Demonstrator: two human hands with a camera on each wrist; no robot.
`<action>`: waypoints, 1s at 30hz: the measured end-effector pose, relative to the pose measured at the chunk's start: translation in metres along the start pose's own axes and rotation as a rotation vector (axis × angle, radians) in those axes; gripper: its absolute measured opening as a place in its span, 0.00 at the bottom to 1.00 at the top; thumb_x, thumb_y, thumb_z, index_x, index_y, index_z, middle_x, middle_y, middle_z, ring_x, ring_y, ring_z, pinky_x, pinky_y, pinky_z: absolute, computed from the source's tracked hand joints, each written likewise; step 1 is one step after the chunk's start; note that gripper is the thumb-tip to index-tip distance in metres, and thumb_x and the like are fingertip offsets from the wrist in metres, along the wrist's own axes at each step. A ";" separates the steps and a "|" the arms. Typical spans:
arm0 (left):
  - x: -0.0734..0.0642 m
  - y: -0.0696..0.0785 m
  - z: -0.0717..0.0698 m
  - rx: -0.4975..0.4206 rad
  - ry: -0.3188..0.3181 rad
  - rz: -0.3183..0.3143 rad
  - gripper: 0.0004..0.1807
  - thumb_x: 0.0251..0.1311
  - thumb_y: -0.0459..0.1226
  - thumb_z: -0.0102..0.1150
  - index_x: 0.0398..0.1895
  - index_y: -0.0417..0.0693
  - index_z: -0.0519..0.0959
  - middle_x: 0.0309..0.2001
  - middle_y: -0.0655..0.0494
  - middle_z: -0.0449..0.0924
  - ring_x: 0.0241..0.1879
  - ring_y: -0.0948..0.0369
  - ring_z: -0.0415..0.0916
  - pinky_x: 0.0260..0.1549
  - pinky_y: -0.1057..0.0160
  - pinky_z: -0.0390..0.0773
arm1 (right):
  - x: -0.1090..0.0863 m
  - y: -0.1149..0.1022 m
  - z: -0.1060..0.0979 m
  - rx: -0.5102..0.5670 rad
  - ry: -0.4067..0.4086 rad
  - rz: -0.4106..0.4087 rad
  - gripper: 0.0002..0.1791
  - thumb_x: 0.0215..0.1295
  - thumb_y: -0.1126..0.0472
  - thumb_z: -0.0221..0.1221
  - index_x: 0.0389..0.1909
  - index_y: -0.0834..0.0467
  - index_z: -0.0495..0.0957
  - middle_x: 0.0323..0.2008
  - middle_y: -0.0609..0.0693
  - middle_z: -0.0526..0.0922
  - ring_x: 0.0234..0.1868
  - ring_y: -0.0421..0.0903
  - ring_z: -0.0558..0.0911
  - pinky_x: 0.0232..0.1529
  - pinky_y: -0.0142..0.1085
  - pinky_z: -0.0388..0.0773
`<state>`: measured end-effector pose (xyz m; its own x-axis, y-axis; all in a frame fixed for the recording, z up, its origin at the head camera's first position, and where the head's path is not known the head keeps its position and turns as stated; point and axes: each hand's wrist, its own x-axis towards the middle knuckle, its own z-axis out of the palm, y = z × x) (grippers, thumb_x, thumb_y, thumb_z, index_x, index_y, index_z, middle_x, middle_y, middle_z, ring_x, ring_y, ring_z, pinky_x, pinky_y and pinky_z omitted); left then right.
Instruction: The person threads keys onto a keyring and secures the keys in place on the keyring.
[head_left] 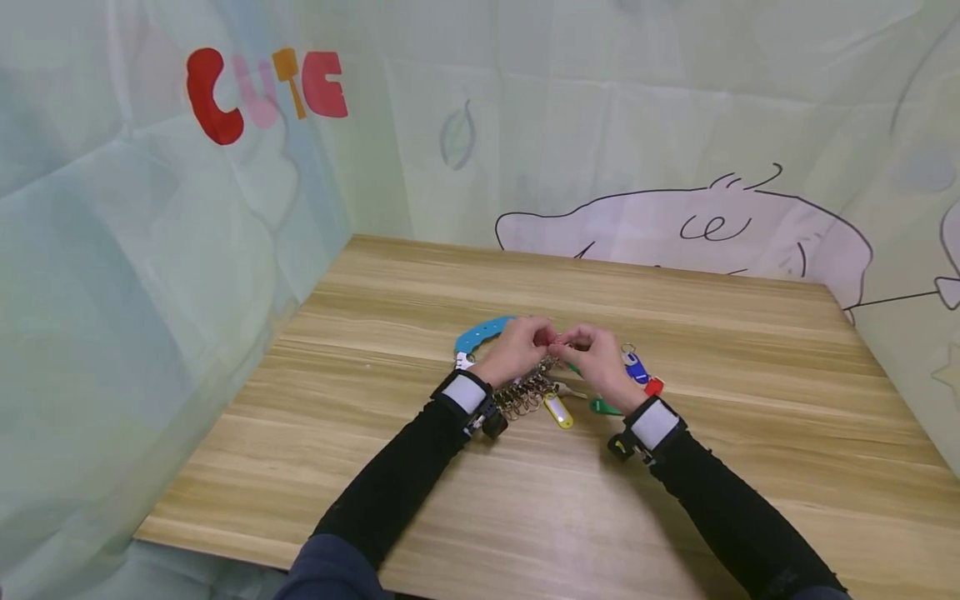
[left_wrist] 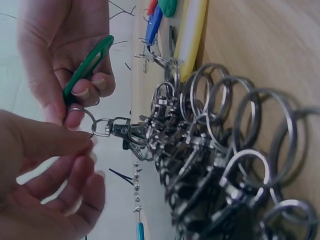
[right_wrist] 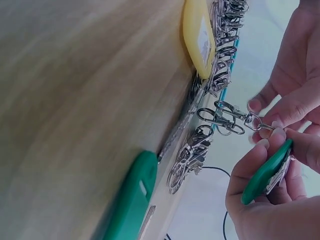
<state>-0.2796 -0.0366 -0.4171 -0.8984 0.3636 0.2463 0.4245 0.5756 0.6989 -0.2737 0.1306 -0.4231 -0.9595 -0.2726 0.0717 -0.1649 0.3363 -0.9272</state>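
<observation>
Above the table, my left hand (head_left: 517, 352) pinches a small metal key ring (left_wrist: 88, 114) between thumb and finger. A swivel snap clasp (left_wrist: 120, 129) hangs from that ring. My right hand (head_left: 602, 365) meets the left at the ring and holds a green key tag (right_wrist: 266, 175) against its curled fingers. Whether the tag is threaded on the ring is hidden by the fingertips. Below the hands lies a row of metal clasps with split rings (left_wrist: 210, 145). A yellow key tag (head_left: 558, 411) lies beside the row.
Right of the pile lie a blue key tag (head_left: 635, 367), a red key tag (head_left: 654, 387) and another green key tag (head_left: 604, 407). A light-blue curved strip (head_left: 480, 335) lies behind the left hand. Printed cloth (head_left: 420, 133) hangs behind the wooden table (head_left: 315, 450).
</observation>
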 end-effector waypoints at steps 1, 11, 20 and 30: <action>0.000 0.000 0.000 0.006 -0.001 0.015 0.09 0.54 0.23 0.55 0.34 0.41 0.81 0.30 0.49 0.82 0.30 0.62 0.74 0.29 0.72 0.72 | 0.000 -0.001 0.000 0.006 0.001 0.005 0.10 0.63 0.62 0.62 0.40 0.65 0.79 0.38 0.60 0.87 0.35 0.45 0.83 0.33 0.28 0.78; 0.000 -0.001 0.000 -0.017 0.022 0.035 0.09 0.53 0.21 0.56 0.32 0.40 0.80 0.27 0.48 0.81 0.26 0.63 0.72 0.25 0.73 0.70 | 0.000 -0.001 -0.002 0.012 0.011 -0.013 0.09 0.63 0.63 0.62 0.40 0.65 0.80 0.38 0.61 0.87 0.38 0.52 0.84 0.33 0.26 0.77; -0.001 0.003 -0.001 -0.083 0.005 -0.045 0.07 0.53 0.23 0.58 0.32 0.39 0.80 0.29 0.47 0.81 0.27 0.62 0.73 0.27 0.73 0.70 | 0.000 -0.001 -0.001 0.016 0.011 -0.010 0.08 0.63 0.64 0.62 0.39 0.65 0.80 0.38 0.61 0.86 0.40 0.59 0.83 0.32 0.27 0.77; -0.001 0.003 0.000 -0.038 -0.007 -0.017 0.06 0.57 0.24 0.58 0.35 0.41 0.80 0.32 0.48 0.81 0.30 0.61 0.75 0.30 0.72 0.74 | 0.000 0.000 -0.001 0.032 0.013 -0.004 0.09 0.63 0.63 0.61 0.40 0.65 0.79 0.37 0.59 0.86 0.40 0.58 0.84 0.34 0.29 0.78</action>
<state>-0.2772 -0.0357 -0.4157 -0.9045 0.3592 0.2298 0.4048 0.5537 0.7277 -0.2738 0.1317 -0.4230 -0.9616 -0.2625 0.0802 -0.1618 0.3060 -0.9382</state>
